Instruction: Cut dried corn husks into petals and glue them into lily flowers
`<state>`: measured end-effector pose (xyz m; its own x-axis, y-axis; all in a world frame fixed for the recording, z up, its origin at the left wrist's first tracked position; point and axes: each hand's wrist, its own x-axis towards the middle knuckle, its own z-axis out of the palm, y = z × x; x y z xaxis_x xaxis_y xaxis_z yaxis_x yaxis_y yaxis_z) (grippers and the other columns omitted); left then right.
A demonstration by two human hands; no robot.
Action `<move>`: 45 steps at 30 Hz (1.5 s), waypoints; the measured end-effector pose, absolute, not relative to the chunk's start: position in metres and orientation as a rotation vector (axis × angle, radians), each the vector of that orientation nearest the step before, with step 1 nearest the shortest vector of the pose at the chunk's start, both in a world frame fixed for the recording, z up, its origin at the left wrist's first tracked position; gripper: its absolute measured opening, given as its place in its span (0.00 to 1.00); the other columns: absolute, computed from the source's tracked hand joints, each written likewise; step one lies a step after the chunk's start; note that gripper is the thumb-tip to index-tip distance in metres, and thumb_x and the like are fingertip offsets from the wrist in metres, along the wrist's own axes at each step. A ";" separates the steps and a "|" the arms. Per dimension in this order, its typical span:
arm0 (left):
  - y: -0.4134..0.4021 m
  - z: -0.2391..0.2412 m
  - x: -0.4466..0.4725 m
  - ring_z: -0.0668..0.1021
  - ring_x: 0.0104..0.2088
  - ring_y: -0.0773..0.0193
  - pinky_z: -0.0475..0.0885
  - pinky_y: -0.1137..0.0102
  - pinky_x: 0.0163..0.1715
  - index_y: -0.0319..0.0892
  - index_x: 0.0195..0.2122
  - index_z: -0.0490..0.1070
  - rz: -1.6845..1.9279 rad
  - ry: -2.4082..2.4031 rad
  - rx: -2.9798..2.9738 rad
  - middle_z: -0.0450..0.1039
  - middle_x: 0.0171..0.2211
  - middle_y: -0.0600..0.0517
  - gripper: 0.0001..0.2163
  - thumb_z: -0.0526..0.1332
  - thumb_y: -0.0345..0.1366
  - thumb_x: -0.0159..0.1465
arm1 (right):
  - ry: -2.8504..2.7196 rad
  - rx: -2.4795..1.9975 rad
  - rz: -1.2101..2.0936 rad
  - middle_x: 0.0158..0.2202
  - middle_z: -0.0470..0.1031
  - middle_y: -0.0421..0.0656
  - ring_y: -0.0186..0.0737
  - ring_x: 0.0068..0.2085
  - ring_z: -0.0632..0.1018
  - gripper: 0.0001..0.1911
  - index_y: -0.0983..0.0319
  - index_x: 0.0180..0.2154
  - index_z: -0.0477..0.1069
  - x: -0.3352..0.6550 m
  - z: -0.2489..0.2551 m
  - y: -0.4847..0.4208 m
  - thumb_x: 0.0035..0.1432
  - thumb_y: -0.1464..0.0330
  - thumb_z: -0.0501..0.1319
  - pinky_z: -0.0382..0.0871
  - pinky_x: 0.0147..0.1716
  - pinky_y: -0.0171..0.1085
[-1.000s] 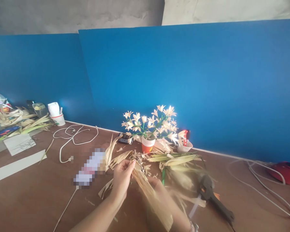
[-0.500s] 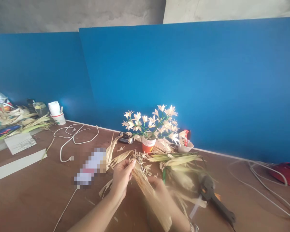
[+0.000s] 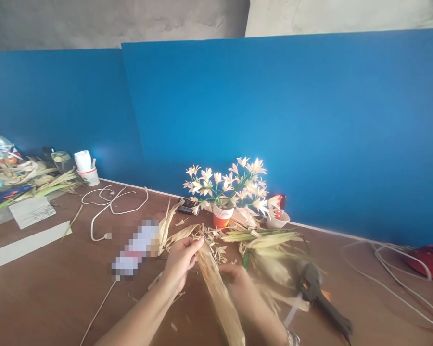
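A long, dried corn husk point(image 3: 216, 288) hangs from the fingers of my left hand point(image 3: 182, 257), pinched at its top end between thumb and fingers. It slopes down toward the lower edge of the view. Close to the husk's right side is my right hand point(image 3: 238, 283), its fingers curled and slightly blurred. A thin dark line shows by the husk's upper right edge, but what my right hand holds is hidden. Behind the hands stands a red and white paper cup point(image 3: 222, 217) with pale husk flowers point(image 3: 227, 182) on green stems.
Green and dry husks point(image 3: 270, 250) lie right of the cup, beside a black glue gun point(image 3: 321, 298). White cables point(image 3: 110, 206), a pixelated item point(image 3: 135, 250) and a white strip point(image 3: 25, 247) lie leftward. A white bowl point(image 3: 277, 220) and red object point(image 3: 427, 262) stand near the blue partition point(image 3: 274, 120).
The husk's lower end has swung left, so it hangs further from my right forearm. My left hand keeps its pinch and my right hand stays beside the husk.
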<state>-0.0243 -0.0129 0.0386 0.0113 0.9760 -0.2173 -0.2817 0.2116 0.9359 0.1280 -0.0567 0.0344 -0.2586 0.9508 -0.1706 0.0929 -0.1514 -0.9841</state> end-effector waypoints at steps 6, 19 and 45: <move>-0.009 0.037 -0.030 0.54 0.16 0.79 0.44 0.78 0.15 0.40 0.17 0.60 1.137 1.092 0.818 0.52 0.16 0.63 0.22 0.72 0.47 0.42 | -1.284 -1.282 1.529 0.17 0.70 0.37 0.37 0.25 0.73 0.10 0.64 0.28 0.78 0.131 0.011 -0.055 0.43 0.66 0.63 0.66 0.27 0.33; -0.006 0.047 -0.047 0.61 0.18 0.75 0.53 0.77 0.16 0.38 0.21 0.68 1.040 1.009 0.992 0.61 0.18 0.59 0.16 0.70 0.45 0.47 | -1.574 -1.259 1.465 0.13 0.61 0.35 0.33 0.22 0.67 0.13 0.65 0.26 0.76 0.137 0.036 -0.055 0.48 0.61 0.63 0.63 0.24 0.32; -0.004 0.058 -0.065 0.63 0.16 0.68 0.55 0.74 0.18 0.43 0.25 0.79 0.806 1.239 1.460 0.66 0.14 0.57 0.10 0.63 0.43 0.53 | -1.841 -1.509 1.445 0.12 0.60 0.32 0.25 0.13 0.60 0.08 0.65 0.30 0.76 0.150 0.048 -0.053 0.49 0.70 0.59 0.50 0.13 0.26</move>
<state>-0.0646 -0.0035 0.0585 0.2478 0.9618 -0.1162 0.2836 0.0427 0.9580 0.1496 -0.0531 0.0482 -0.3681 0.8752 -0.3138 0.5130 -0.0903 -0.8536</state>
